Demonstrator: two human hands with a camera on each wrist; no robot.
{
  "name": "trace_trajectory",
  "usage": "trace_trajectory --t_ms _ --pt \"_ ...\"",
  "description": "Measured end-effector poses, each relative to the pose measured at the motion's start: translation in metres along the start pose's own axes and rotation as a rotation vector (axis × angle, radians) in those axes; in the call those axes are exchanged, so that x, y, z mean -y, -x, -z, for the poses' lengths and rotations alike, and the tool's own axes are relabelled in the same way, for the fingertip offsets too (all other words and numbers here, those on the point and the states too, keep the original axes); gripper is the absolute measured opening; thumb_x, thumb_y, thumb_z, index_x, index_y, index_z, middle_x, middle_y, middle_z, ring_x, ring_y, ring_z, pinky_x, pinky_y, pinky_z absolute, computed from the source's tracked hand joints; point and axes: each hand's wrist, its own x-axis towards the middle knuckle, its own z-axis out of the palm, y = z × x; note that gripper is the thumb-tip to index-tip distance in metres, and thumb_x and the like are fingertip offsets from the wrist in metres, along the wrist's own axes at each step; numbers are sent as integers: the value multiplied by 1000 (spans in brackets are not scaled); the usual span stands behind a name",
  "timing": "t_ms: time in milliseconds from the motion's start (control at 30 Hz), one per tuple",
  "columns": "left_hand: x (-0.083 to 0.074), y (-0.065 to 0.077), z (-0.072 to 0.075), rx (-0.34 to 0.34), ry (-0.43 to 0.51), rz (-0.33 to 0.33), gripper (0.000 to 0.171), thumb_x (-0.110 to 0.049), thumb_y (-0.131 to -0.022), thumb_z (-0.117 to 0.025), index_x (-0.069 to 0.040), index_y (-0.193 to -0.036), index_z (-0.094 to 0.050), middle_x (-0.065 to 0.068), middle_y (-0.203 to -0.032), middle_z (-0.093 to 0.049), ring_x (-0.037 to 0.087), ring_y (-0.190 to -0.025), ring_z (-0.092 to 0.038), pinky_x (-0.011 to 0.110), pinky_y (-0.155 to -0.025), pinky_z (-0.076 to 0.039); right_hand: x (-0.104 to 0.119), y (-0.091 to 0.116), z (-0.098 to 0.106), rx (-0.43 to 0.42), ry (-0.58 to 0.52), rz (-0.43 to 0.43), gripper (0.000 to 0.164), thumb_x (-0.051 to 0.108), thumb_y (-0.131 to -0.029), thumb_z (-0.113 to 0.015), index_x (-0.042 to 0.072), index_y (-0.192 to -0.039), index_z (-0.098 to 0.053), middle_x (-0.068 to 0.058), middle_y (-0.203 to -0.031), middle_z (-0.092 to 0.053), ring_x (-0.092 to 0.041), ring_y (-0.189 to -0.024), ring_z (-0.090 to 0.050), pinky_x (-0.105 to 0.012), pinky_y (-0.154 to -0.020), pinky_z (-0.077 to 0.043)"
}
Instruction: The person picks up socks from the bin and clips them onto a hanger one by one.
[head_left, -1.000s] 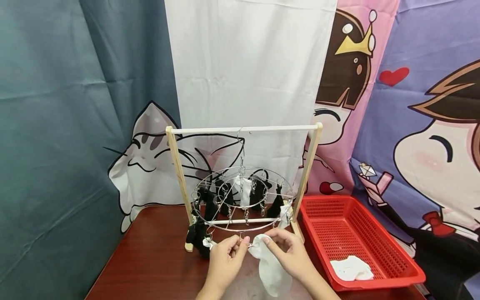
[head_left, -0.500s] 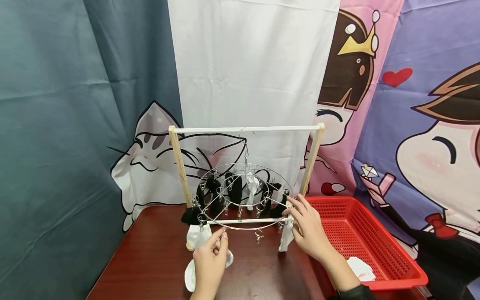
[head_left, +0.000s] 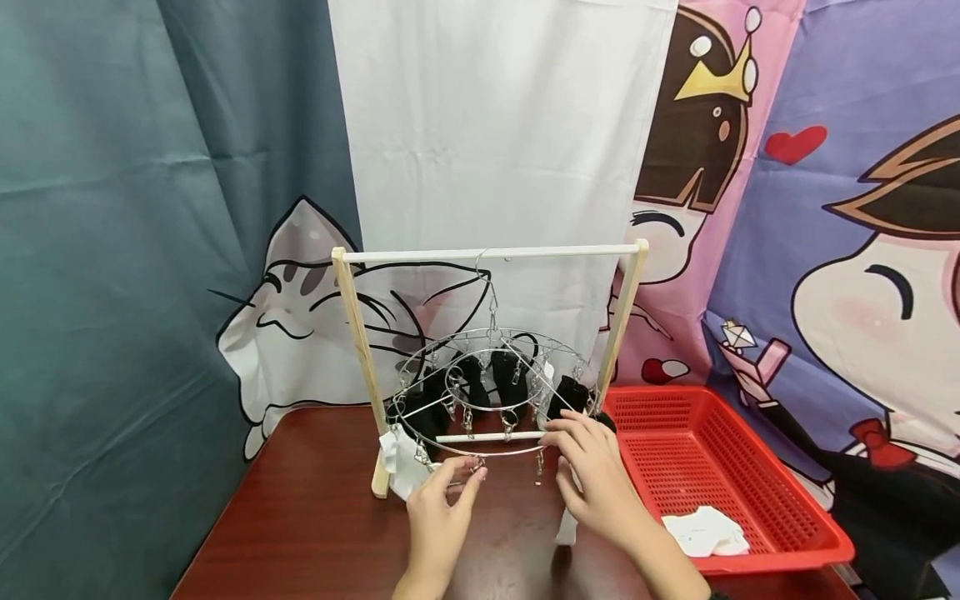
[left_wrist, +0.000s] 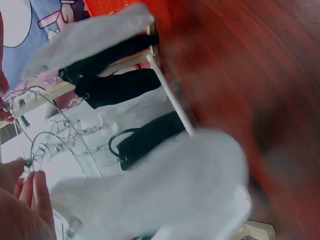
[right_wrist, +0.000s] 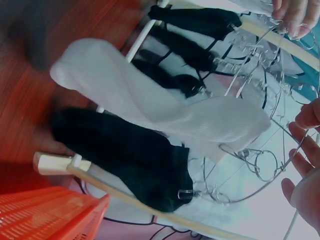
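Note:
A round wire sock hanger (head_left: 517, 452) with many clips hangs from the rack's bar. My left hand (head_left: 442, 521) pinches a small metal clip (left_wrist: 28, 163) at the hanger's front between thumb and finger. My right hand (head_left: 596, 475) touches the front right of the rim with its fingertips, its thumb apart from them. A white sock (head_left: 405, 462) hangs left of my left hand. Another white sock (right_wrist: 150, 95) hangs by my right hand, partly hidden behind it in the head view. Several black socks (head_left: 512, 379) hang farther round.
A wood-and-white rack (head_left: 420, 257) stands on the dark red table (head_left: 300, 508). To the right sits a red plastic basket (head_left: 780, 492) with white cloth (head_left: 705, 532) in it. Printed curtains (head_left: 487, 150) hang behind.
Both hands have left the white sock, which hangs from the hanger. The hanger has turned, shifting its socks. My right hand has moved to the rim, my left to a clip.

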Motion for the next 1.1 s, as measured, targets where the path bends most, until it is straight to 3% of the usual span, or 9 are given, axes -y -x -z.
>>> trace_trajectory --t_ms 133,367,433,600,667,800,867,933,1100 --pt "0 -1 -2 12 18 11 18 -4 -77 -86 -13 -82 -70 -1 -80 -76 1 -69 -70 14 -61 -55 6 1 1 2 4 5 34 -2 -80 -58 12 -110 -65 -5 -125 -63 -34 -130 -49 -58 -105 -29" --pt "0 -2 0 31 41 -37 22 -7 -75 -87 -14 -77 -66 0 -84 -75 7 -75 -71 14 -61 -55 9 1 0 8 20 10 37 -1 -80 -60 13 -113 -65 -6 -123 -64 -32 -129 -50 -55 -104 -30" --pt "0 -3 0 47 54 1 25 -9 -75 -88 -12 -80 -64 -1 -81 -73 7 -72 -70 15 -59 -55 9 1 -1 9 23 8 36 0 -80 -60 12 -113 -65 -6 -122 -64 -31 -128 -50 -56 -103 -32" --pt "-2 -3 3 129 129 194 34 -14 -81 -86 -5 -103 -61 1 -87 -74 10 -76 -70 20 -62 -58 11 3 -2 7 18 -1 35 -1 -80 -61 10 -113 -65 -6 -122 -65 -31 -127 -51 -56 -101 -34" --pt "-1 -4 3 164 136 217 31 -15 -85 -83 -5 -106 -64 1 -88 -73 9 -77 -68 21 -64 -58 11 4 -2 6 19 -2 35 -1 -80 -61 10 -113 -65 -5 -122 -65 -30 -127 -50 -56 -102 -33" --pt "1 -4 3 219 37 127 12 -16 -87 -80 -11 -92 -71 -6 -78 -66 0 -69 -58 15 -60 -53 10 5 -2 -1 27 6 35 -2 -80 -61 9 -113 -66 -5 -120 -65 -30 -127 -50 -55 -102 -33" --pt "1 -3 4 217 -32 55 12 -17 -87 -80 -14 -83 -69 -10 -71 -60 -5 -62 -50 12 -55 -46 9 6 -1 -4 29 8 38 -1 -80 -61 10 -115 -66 -5 -121 -65 -29 -127 -50 -54 -103 -33" --pt "1 -2 5 185 -57 22 19 -14 -89 -78 -18 -73 -67 -14 -65 -60 -8 -58 -47 12 -51 -41 6 7 0 -6 27 5 42 -1 -81 -60 9 -121 -65 -5 -126 -63 -29 -129 -49 -53 -104 -32" --pt "-2 -1 9 109 -16 52 38 -9 -96 -69 -22 -60 -66 -17 -57 -62 -10 -49 -51 12 -46 -43 -10 23 5 -69 -10 -57 52 -4 -80 -58 3 -132 -61 -10 -137 -59 -30 -132 -48 -50 -107 -31"
